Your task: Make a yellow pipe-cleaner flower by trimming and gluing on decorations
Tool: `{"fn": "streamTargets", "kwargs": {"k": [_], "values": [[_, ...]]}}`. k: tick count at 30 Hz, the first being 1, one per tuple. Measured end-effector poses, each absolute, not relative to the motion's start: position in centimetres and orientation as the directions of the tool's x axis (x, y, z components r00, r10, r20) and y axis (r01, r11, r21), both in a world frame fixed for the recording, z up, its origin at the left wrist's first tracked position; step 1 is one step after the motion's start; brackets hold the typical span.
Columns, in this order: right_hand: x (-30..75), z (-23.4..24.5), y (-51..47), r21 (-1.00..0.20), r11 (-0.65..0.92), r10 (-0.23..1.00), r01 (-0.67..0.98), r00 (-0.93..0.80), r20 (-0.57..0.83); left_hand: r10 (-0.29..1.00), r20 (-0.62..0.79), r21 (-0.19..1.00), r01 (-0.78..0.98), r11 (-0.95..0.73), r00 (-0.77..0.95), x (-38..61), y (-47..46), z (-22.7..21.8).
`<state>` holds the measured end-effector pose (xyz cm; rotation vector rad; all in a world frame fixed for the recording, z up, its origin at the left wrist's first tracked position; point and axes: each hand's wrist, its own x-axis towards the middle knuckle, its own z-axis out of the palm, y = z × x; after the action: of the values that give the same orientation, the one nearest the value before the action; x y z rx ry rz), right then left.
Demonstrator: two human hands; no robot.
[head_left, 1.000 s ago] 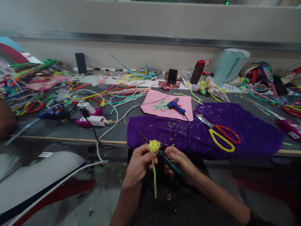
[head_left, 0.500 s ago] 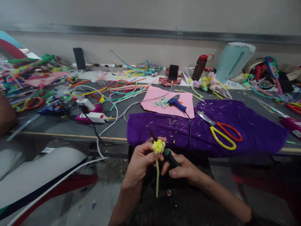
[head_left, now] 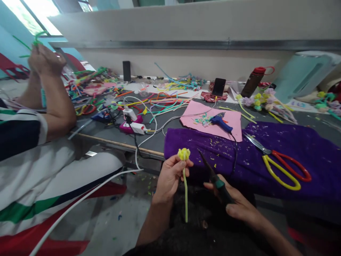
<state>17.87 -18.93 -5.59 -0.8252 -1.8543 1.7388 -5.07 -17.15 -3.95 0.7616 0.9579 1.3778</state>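
Observation:
My left hand (head_left: 170, 177) pinches a yellow pipe-cleaner flower (head_left: 183, 154) just below its bloom. Its pale green stem (head_left: 185, 199) hangs straight down from the fingers. Wrapped round the dark green and black handles of long-nose pliers (head_left: 218, 183), my right hand (head_left: 238, 199) is to the right of the flower. The pliers' dark, narrow tip points up and to the left, apart from the bloom. Beyond both hands lies a purple cloth (head_left: 191, 142) sprinkled with small yellow scraps.
Scissors (head_left: 269, 152) with red and yellow handles lie on the cloth. A blue glue gun (head_left: 222, 124) rests on pink paper (head_left: 191, 110). Power adapters (head_left: 134, 124) and cables run left. Finished flowers (head_left: 258, 101) and a bottle (head_left: 253, 83) stand behind. Another person's hands (head_left: 46, 60) hold green pipe cleaners at left.
The pliers have moved away from the flower to the right with my right hand. My left hand still holds the flower. The view has swung left, bringing the other person's arms into sight.

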Motion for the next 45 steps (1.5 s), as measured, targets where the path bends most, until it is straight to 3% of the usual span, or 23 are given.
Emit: {"fn": "streamTargets", "kwargs": {"k": [7, 11, 19, 26, 34, 45], "values": [[16.2, -6.0, -18.8, -0.991, -0.049, 0.792, 0.126, -0.6, -0.115, 0.987, -0.124, 0.852, -0.522, 0.05, -0.107, -5.4, -16.9, -4.6], [14.9, -5.5, -18.5, -0.992, -0.046, 0.833, 0.113, -0.544, -0.101, 0.995, -0.094, 0.874, -0.482, 0.062, -0.043, -5.0, -17.3, -4.5], [12.9, -2.6, -16.7, -0.931, 0.32, 0.849, 0.178, -0.491, 0.198, 0.988, -0.073, 0.866, -0.483, 0.132, 0.138, -4.1, -18.6, -3.6], [11.6, -3.0, -14.9, -0.82, 0.442, 0.889, 0.363, -0.298, 0.347, 0.99, -0.039, 0.852, -0.513, 0.102, 0.134, -3.3, -18.2, -3.8], [10.9, -3.2, -14.2, -0.761, 0.479, 0.874, 0.437, -0.319, 0.366, 0.992, -0.053, 0.887, -0.451, 0.099, 0.114, -3.0, -18.4, -4.7], [12.0, -2.6, -13.8, -0.74, 0.589, 0.784, 0.325, -0.45, 0.427, 0.989, 0.075, 0.928, -0.371, -0.023, 0.125, -2.4, -19.4, -3.2]]}}
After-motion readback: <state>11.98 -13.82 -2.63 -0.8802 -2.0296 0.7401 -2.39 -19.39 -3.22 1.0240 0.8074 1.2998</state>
